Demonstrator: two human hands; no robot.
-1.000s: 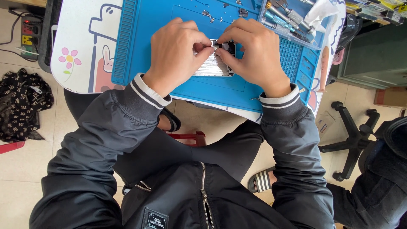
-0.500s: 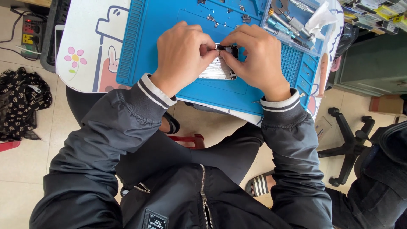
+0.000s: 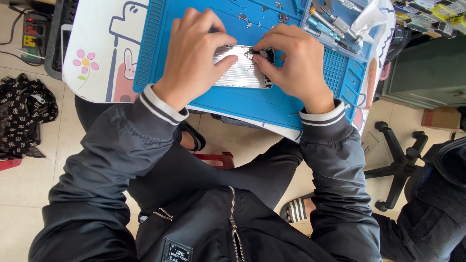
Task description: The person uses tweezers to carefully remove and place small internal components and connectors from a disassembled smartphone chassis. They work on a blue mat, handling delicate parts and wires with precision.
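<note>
A silver, opened phone body [image 3: 242,73] lies flat on a blue work mat [image 3: 252,104]. My left hand [image 3: 194,56] rests over its left part, thumb and fingers pressing it down. My right hand [image 3: 296,60] pinches at a small dark part [image 3: 259,53] at the phone's top right corner; whether it holds a tool is hidden by the fingers. Both hands touch the phone and nearly meet above it.
Small screws and metal bits [image 3: 262,17] lie on the mat's far side. A clear tray of screwdrivers [image 3: 335,22] stands at the back right. A white cartoon desk pad [image 3: 99,53] lies under the mat. A chair base [image 3: 400,162] and dark cloth [image 3: 24,114] are on the floor.
The view has shifted slightly, so the table sits lower in the frame. Both hands stay on the phone with small finger movements at its top right corner.
</note>
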